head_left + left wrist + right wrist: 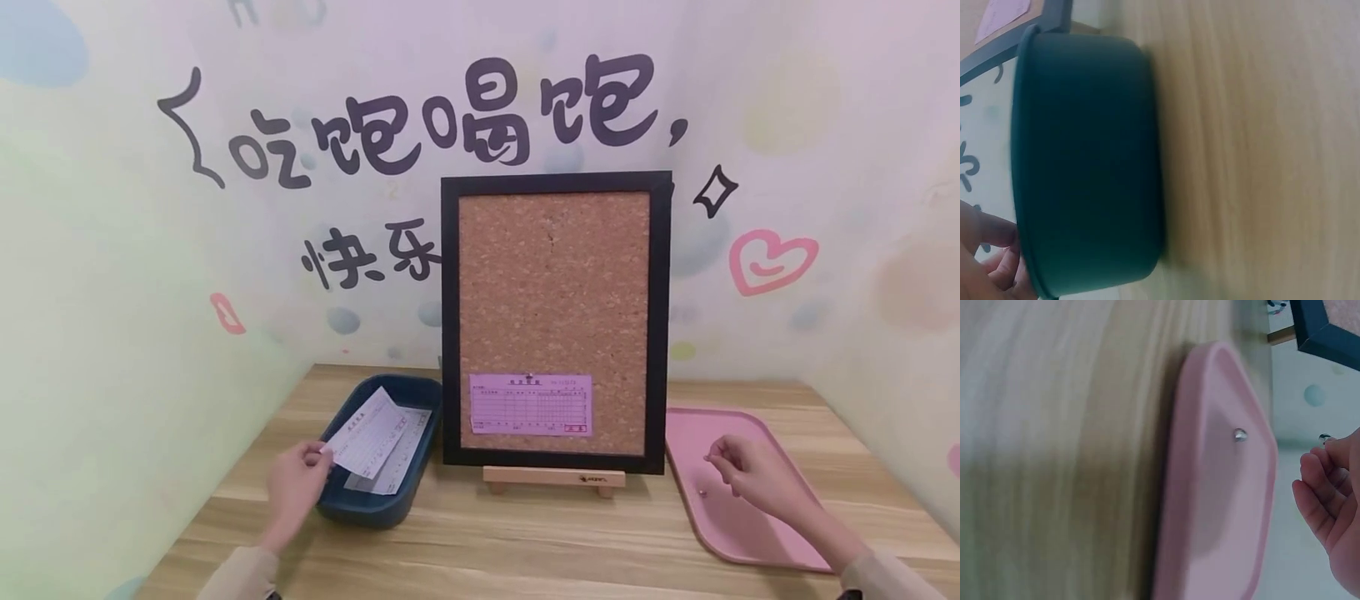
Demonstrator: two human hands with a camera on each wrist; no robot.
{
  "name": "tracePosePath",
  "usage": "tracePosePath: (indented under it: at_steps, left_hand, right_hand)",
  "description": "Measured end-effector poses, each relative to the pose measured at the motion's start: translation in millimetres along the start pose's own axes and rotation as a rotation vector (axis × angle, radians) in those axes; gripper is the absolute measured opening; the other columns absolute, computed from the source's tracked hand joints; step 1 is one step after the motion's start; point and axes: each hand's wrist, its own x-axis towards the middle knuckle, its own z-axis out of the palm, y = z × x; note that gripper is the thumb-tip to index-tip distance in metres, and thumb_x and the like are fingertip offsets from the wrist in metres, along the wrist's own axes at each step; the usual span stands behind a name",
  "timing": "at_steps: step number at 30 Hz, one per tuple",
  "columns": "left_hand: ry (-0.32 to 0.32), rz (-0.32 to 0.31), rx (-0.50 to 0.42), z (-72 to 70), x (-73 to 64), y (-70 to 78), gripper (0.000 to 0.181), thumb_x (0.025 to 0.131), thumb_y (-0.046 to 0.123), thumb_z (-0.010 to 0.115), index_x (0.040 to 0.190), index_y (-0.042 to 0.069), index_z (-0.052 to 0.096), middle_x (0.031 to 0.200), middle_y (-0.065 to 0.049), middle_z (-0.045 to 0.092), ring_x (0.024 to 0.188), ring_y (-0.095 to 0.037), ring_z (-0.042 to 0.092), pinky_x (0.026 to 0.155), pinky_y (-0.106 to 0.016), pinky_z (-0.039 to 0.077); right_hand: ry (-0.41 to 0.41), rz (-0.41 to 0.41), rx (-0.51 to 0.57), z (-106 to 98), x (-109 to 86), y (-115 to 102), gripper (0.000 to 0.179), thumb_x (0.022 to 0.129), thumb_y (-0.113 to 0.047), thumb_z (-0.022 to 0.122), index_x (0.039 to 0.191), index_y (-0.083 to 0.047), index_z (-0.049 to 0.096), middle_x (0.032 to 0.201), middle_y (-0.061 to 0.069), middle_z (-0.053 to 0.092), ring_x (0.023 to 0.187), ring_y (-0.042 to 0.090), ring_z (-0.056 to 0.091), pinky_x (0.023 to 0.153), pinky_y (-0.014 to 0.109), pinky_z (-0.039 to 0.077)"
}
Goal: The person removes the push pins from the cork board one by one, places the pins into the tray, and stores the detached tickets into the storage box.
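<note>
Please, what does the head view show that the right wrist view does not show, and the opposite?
Only the head view: the left grip holding a white slip over the blue bin, and a purple slip on the board.

Only the right wrist view, clearly: a shiny piece at the fingertips of the right grip.

Both: that right grip, the pink tray with a second shiny piece on it, part of the board, and the table.

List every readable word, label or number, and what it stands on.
"吃饱喝饱,": on the wall
"快乐": lower on the wall; the board may hide more
Faint lettering at the wall's top: unreadable
Pinkish slip on the board: print too small
White slip in the left hand, lower slip in the blue tub: too small
Wooden stand: tiny mark, unreadable
</note>
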Motion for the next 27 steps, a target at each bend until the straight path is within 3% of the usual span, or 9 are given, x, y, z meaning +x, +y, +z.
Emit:
tracePosePath:
  at_steps: [3,6,16,21,27]
  left_hand:
    - [-0.003,0.013,0.025,4.5,-0.6,3.0,0.016,0.081,0.005,0.059,0.086,-0.009,0.064,0.071,-0.017,0.067,0.061,-0.023,0.062,0.054,-0.026,0.041]
    - [-0.011,0.018,0.035,7.5,-1.4,6.3,0.016,0.08,0.005,0.059,0.087,-0.009,0.064,0.071,-0.016,0.067,0.063,-0.025,0.062,0.056,-0.029,0.041]
    - [-0.015,0.09,0.096,14.6,-3.8,11.1,0.02,0.078,0.005,0.062,0.089,-0.011,0.065,0.073,-0.018,0.067,0.069,-0.032,0.063,0.062,-0.041,0.046]
    - [-0.039,0.12,0.102,17.1,-3.1,10.6,0.016,0.076,0.004,0.064,0.085,-0.01,0.066,0.071,-0.016,0.067,0.066,-0.03,0.063,0.058,-0.037,0.045]
    - [-0.092,0.113,0.089,18.9,-3.1,11.0,0.018,0.076,0.005,0.067,0.087,-0.01,0.065,0.072,-0.016,0.067,0.068,-0.03,0.064,0.062,-0.039,0.047]
  right_hand:
    - [-0.001,0.073,-0.035,3.9,-6.7,3.9,0.007,0.087,-0.002,0.056,0.079,-0.001,0.056,0.055,-0.007,0.045,0.043,0.002,0.043,0.038,0.022,0.036]
    - [-0.014,0.094,-0.036,5.9,-11.7,6.5,0.007,0.086,-0.003,0.056,0.08,-0.001,0.055,0.056,-0.006,0.046,0.043,0.002,0.043,0.037,0.022,0.036]
    - [-0.15,-0.006,0.022,11.6,-18.8,17.4,0.01,0.084,-0.002,0.058,0.075,-0.007,0.057,0.059,-0.009,0.05,0.047,-0.004,0.041,0.041,0.02,0.037]
    - [-0.23,0.02,0.079,16.4,-20.3,21.7,0.007,0.085,-0.004,0.058,0.079,-0.005,0.059,0.058,-0.01,0.051,0.048,-0.004,0.044,0.041,0.021,0.04]
    - [-0.264,0.02,0.13,20.2,-20.4,24.1,0.007,0.085,-0.003,0.057,0.078,-0.003,0.057,0.057,-0.009,0.05,0.047,-0.003,0.043,0.04,0.021,0.04]
